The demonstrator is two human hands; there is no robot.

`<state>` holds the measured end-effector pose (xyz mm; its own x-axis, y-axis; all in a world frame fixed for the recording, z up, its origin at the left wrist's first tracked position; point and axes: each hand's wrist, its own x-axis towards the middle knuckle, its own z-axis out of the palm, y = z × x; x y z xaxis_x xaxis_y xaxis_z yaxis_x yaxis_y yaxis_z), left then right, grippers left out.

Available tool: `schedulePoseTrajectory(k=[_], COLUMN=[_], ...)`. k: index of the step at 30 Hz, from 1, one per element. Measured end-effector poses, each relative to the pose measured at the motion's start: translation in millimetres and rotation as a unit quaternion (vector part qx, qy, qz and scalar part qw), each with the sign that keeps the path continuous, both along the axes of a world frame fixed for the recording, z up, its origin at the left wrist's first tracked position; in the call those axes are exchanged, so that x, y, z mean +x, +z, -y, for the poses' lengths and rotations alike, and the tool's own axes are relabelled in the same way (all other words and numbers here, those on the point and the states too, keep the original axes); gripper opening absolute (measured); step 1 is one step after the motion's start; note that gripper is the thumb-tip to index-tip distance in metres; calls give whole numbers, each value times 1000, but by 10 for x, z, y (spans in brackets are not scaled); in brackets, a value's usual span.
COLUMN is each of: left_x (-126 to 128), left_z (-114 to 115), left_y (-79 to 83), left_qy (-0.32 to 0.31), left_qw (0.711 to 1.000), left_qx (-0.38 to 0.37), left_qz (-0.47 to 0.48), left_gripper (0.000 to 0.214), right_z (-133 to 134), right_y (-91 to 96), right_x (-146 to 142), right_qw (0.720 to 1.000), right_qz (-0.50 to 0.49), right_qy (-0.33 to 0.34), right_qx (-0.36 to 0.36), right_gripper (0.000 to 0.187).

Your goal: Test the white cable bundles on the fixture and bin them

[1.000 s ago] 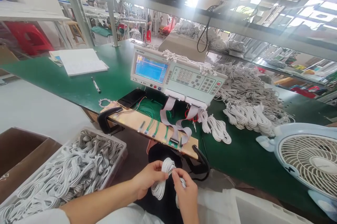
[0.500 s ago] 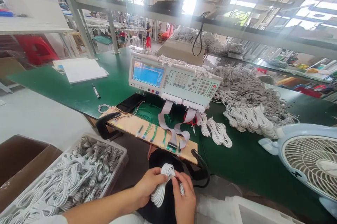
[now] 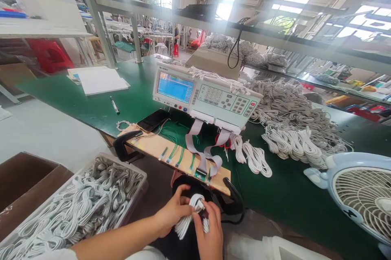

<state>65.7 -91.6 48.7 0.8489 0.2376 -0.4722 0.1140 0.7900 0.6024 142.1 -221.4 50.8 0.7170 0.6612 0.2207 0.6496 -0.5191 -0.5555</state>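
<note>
Low in the view, both hands grip one coiled white cable bundle (image 3: 187,222) over my lap. My left hand (image 3: 171,211) wraps the coil from the left, thumb on top. My right hand (image 3: 210,231) pinches the cable's end near the top of the coil. Just beyond them a wooden test board (image 3: 171,152) with green wires and grey ribbon leads juts off the green bench (image 3: 91,101). The ribbons run up to a white tester (image 3: 207,95) with a blue screen.
A clear bin (image 3: 76,203) full of white cable coils sits at my left, beside a brown carton (image 3: 21,178). A few coils (image 3: 253,158) and a large heap (image 3: 296,121) lie right of the tester. A blue fan (image 3: 360,190), phone (image 3: 152,119), pen (image 3: 114,105) and papers (image 3: 97,80) rest on the bench.
The view has shifted slightly. My hands have sunk a little with the coil, and my right fingers have moved onto the cable end at the top of the bundle.
</note>
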Motion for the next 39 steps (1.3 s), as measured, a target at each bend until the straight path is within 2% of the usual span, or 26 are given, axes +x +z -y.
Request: schedulePoseTrajectory(k=[1, 3, 5, 7, 12, 14, 17, 19, 21, 23, 25, 27, 30, 33, 35, 37, 39], left_x=[-13, -35, -41, -28, 54, 109, 207, 261, 287, 284, 265, 245, 230, 224, 218, 214, 215], left_z=[5, 24, 54, 86, 136, 150, 156, 134, 82, 7, -77, -155, -245, -311, -348, -381, -406], left_y=[32, 100, 144, 145, 9, -56, -127, -143, -122, -65, 16, 101, 193, 229, 236, 246, 266], left_qy=[-3, -27, -58, -77, -28, -12, 21, 34, 37, 22, -10, -41, -50, -43, -41, -40, -35], left_qw=[999, 995, 993, 992, 971, 977, 990, 987, 983, 978, 977, 981, 991, 997, 998, 999, 999], left_qx=[27, 79, 93, 93, 234, 212, 141, 152, 179, 203, 211, 186, 120, 62, 27, 3, -8], left_qz=[20, 46, 45, 33, 30, 10, -19, -27, -28, -27, -28, -27, -22, -23, -26, -29, -32], left_gripper=[52, 39, 30, 33, 33, 34, 39, 41, 41, 39, 36, 36, 35, 32, 32, 31, 30], right_z=[-14, -48, -76, -89, -82, -86, -99, -108, -123, -154, -205, -269, -353, -396, -411, -427, -445], right_y=[22, 78, 132, 165, 173, 168, 162, 164, 184, 232, 302, 376, 455, 479, 477, 471, 471], right_x=[14, 49, 88, 120, 111, 52, -46, -53, 16, 133, 244, 308, 324, 322, 328, 328, 318], right_qw=[999, 990, 974, 964, 962, 970, 990, 989, 970, 925, 881, 864, 857, 841, 820, 798, 789], right_qz=[-45, -143, -227, -267, -271, -240, -128, -108, -197, -333, -427, -456, -463, -491, -529, -558, -560], right_qy=[3, 12, 17, 18, 0, -24, -54, -82, -123, -151, -156, -157, -162, -152, -134, -128, -135], right_qx=[8, 12, 2, -12, -39, -25, 32, 58, 74, 99, 127, 143, 160, 169, 170, 187, 211], right_gripper=[34, 30, 25, 20, 16, 17, 20, 26, 36, 49, 54, 51, 46, 42, 38, 33, 30])
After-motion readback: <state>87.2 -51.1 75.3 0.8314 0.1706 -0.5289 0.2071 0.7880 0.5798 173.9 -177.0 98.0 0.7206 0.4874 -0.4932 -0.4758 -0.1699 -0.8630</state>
